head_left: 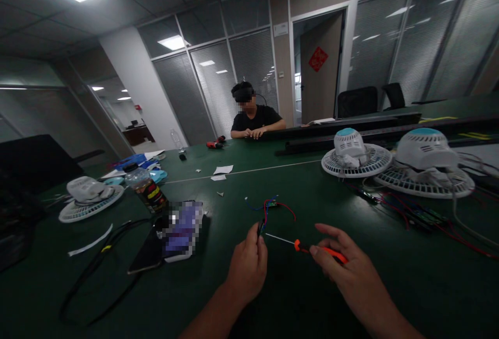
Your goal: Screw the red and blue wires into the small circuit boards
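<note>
Between the thumb and fingers of my left hand (248, 263) is a small dark wired part (260, 228), mostly covered, so its exact kind is unclear. Red and blue wires run near it toward a small circuit board (272, 204) lying on the table just beyond. My right hand (349, 263) grips a screwdriver (298, 246) with an orange and black handle, thumb on the handle and the upper fingers partly spread. Its thin metal shaft points left, the tip close to the part in my left hand; whether they touch I cannot tell.
White fan housings (423, 154) and boards with wires (424, 217) lie on the right of the green table (296, 297). On the left are a phone (146, 250), a bottle (146, 188), a black cable (83, 276) and another fan housing (91, 193). A person (255, 118) sits opposite.
</note>
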Motion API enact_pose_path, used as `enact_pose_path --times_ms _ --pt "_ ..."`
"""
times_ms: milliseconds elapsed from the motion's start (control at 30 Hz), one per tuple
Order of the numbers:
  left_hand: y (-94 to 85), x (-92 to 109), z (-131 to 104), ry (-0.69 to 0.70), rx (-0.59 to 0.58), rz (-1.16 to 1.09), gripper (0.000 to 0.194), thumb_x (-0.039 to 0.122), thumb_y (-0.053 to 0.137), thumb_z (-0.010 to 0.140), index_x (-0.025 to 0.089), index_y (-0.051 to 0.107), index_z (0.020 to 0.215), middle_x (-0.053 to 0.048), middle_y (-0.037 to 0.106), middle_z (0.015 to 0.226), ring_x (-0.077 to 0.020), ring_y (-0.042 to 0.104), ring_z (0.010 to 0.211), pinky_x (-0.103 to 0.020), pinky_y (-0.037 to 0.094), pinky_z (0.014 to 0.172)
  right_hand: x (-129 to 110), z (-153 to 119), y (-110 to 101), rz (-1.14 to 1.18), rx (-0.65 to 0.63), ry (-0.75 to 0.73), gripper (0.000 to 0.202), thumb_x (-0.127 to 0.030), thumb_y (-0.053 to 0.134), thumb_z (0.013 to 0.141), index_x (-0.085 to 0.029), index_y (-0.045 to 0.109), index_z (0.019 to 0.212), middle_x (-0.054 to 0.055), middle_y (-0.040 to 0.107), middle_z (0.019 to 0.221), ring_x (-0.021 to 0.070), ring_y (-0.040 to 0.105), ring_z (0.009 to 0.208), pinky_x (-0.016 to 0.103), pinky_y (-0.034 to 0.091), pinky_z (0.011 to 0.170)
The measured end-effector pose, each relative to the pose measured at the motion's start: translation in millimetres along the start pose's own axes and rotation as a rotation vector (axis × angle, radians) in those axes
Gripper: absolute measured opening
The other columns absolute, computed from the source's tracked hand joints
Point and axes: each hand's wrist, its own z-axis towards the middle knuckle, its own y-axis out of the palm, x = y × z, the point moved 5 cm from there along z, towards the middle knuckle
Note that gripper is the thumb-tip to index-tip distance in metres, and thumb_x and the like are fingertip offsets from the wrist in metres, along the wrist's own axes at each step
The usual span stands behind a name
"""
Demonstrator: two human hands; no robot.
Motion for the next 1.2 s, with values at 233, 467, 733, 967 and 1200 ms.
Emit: enact_pose_path --times_ms 233,467,733,967,1200 --pt "-0.3 0.6 -1.2 0.000 0.011 0.000 0.038 0.025 0.026 0.090 0.011 0.039 0.123 -0.005 0.061 0.072 -0.0169 0.057 0.062 -0.029 0.042 0.061 0.5 -4.9 3.9 0.051 -0.084 0.140 0.054 -0.055 0.026 0.085 -0.019 0.044 0.120 -0.005 0.052 0.046 0.0140 0.049 0.042 0.025 0.034 0.041" --pt "-2.5 1.3 0.2 -0.003 0.009 -0.007 0.038 0.024 0.027 0.090 0.010 0.039 0.123 -0.006 0.061 0.073 -0.0171 0.057 0.063 -0.029 0.042 0.061 -2.4 -2.0 3.1 0.033 -0.052 0.051 0.055 -0.049 0.045 0.079 -0.016 0.038 0.122 -0.004 0.055 0.055 0.0151 0.051 0.048 0.027 0.040 0.046" --pt "-0.9 0.7 -0.8 0.013 0.028 -0.001 0.037 0.023 0.027 0.090 0.010 0.039 0.123 -0.002 0.057 0.066 -0.0155 0.054 0.057 -0.027 0.040 0.056 1.7 -4.8 3.9 0.111 -0.070 0.094 0.049 -0.052 0.035 0.083 -0.018 0.042 0.119 -0.002 0.057 0.061 0.0148 0.053 0.053 0.026 0.040 0.048" --pt "-2.5 1.5 -0.4 -0.006 0.033 0.003 0.038 0.024 0.027 0.090 0.011 0.039 0.123 -0.004 0.058 0.068 -0.0161 0.055 0.059 -0.027 0.039 0.057 -1.5 -3.1 5.3 0.090 -0.084 0.068 0.052 -0.050 0.042 0.081 -0.017 0.040 0.121 -0.003 0.056 0.055 0.0154 0.053 0.050 0.027 0.041 0.048" --pt "1.4 0.9 -2.3 -0.005 0.027 -0.004 0.039 0.025 0.027 0.090 0.011 0.038 0.125 -0.006 0.062 0.075 -0.0172 0.058 0.065 -0.028 0.041 0.063 -0.4 -3.0 -1.2 0.193 0.014 -0.009 0.052 -0.051 0.052 0.075 -0.017 0.046 0.114 0.001 0.060 0.074 0.0159 0.055 0.060 0.028 0.043 0.054"
